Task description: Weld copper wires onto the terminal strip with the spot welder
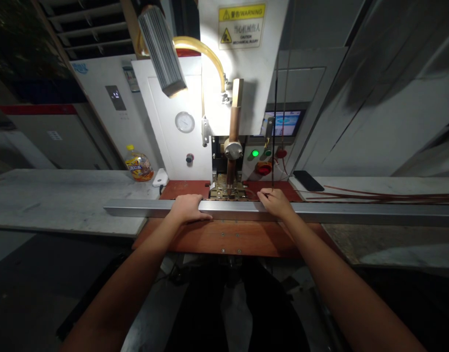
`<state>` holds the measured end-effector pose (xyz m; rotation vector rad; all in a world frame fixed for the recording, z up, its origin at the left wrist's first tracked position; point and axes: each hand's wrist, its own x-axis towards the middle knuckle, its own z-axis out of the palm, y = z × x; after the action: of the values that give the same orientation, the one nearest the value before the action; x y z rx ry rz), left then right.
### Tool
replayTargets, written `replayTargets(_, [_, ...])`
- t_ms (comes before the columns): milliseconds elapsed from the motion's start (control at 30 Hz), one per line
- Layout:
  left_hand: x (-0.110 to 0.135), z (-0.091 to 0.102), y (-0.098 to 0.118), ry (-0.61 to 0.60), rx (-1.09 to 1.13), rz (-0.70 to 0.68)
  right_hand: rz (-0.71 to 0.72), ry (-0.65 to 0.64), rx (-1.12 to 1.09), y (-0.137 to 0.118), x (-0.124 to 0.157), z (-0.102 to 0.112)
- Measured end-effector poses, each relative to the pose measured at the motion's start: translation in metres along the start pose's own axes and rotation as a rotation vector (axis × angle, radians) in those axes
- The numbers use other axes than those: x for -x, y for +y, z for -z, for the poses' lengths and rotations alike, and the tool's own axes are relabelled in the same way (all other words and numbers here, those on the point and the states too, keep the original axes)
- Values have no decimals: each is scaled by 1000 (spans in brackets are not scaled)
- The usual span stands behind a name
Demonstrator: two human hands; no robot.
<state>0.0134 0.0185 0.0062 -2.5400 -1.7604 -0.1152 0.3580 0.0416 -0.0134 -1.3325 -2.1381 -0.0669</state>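
Observation:
A long grey metal bar (136, 209) lies across the reddish wooden work surface (232, 237) in front of a white welding machine (242, 58). My left hand (188, 207) rests on top of the bar, fingers curled over it. My right hand (276, 202) grips the bar just right of the machine's copper electrode (234, 132), and a thin dark rod (275, 122) rises from beside its fingers. The brass fixture (226, 190) under the electrode sits just behind the bar, between my hands.
A grey bench (63, 200) extends left, carrying a yellow-capped bottle (138, 166) and a small white object (160, 177). A black phone (308, 180) and thin copper-coloured strips (386, 197) lie to the right. The machine panel shows a lit green button (255, 154), a red button (264, 168) and a screen (286, 123).

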Motion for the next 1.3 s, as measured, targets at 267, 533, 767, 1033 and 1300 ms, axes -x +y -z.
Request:
replayTargets(267, [-2, -1, -1, -6, -7, 5, -11, 18, 37, -1, -1, 1])
replayTargets(533, [-9, -3, -5, -46, -36, 24, 0, -8, 102, 0, -5, 1])
replayTargets(767, [-9, 1, -3, -72, -42, 34, -71, -68, -55, -7, -9, 11])
replayTargets(1033, [-9, -1, -4, -49, -17, 16, -148, -128, -273, -20, -19, 7])
replayTargets(1300, [-9, -2, -5, -39, -4, 4, -129, -225, -199, -28, -27, -3])
